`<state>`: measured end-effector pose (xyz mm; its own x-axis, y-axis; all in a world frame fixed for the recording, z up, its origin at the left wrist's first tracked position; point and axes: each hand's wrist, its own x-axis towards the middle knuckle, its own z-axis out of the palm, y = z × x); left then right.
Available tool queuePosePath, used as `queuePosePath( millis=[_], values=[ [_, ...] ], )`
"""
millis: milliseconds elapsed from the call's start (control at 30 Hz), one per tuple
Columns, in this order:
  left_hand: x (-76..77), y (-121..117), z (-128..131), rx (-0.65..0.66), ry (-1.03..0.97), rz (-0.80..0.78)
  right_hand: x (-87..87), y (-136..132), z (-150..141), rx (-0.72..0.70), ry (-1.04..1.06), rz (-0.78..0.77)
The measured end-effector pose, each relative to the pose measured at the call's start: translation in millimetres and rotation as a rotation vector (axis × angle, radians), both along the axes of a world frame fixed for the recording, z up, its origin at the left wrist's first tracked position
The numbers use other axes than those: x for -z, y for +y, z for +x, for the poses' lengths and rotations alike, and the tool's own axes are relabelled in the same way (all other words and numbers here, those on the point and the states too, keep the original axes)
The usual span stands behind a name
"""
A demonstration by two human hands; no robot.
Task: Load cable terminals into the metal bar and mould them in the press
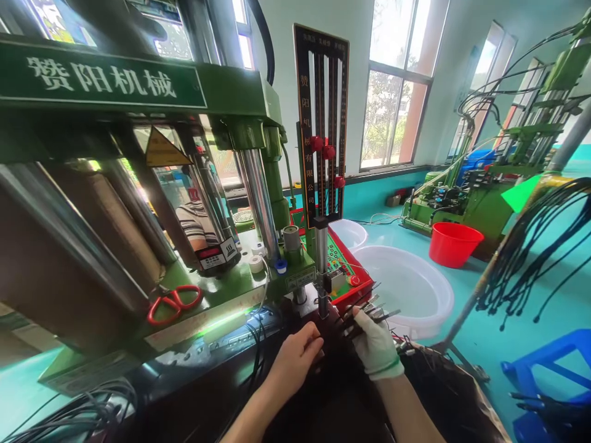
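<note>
My right hand [376, 347], in a white glove with a green cuff, is closed round a fan of several thin black cable ends with metal tips [367, 306], which stick up and to the right. My bare left hand [295, 355] is just left of it, fingers curled, its fingertips pinched at the base of the same bundle over a dark heap of cables [332, 394] in front of me. Both hands are at the front edge of a green moulding machine [221, 184], below its red control panel [344, 271].
Red-handled scissors [174, 303] lie on the machine bed. A large white tub [406, 289], a smaller white tub [348, 234] and a red bucket [453, 244] stand on the teal floor. Black cables hang from a rack [535, 258] at right. A blue stool [549, 369] stands at lower right.
</note>
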<state>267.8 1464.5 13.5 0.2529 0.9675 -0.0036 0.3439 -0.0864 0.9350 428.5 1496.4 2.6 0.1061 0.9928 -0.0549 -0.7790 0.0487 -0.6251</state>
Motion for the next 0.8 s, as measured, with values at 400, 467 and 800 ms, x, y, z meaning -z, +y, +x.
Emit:
queuePosePath(
  millis=[400, 467, 800],
  values=[
    [-1.3, -0.4, -8.2, 0.051, -0.007, -0.06, 8.2, 12.3, 5.7, 0.076, 0.062, -0.151],
    [-1.4, -0.7, -9.5, 0.082, -0.088, -0.149, 9.1, 14.8, 7.1, 0.082, 0.058, -0.15],
    [-9.4, 2.0, -3.9, 0.257, -0.008, -0.158, -3.0, 3.0, 19.1, -0.054, -0.103, -0.038]
  ],
)
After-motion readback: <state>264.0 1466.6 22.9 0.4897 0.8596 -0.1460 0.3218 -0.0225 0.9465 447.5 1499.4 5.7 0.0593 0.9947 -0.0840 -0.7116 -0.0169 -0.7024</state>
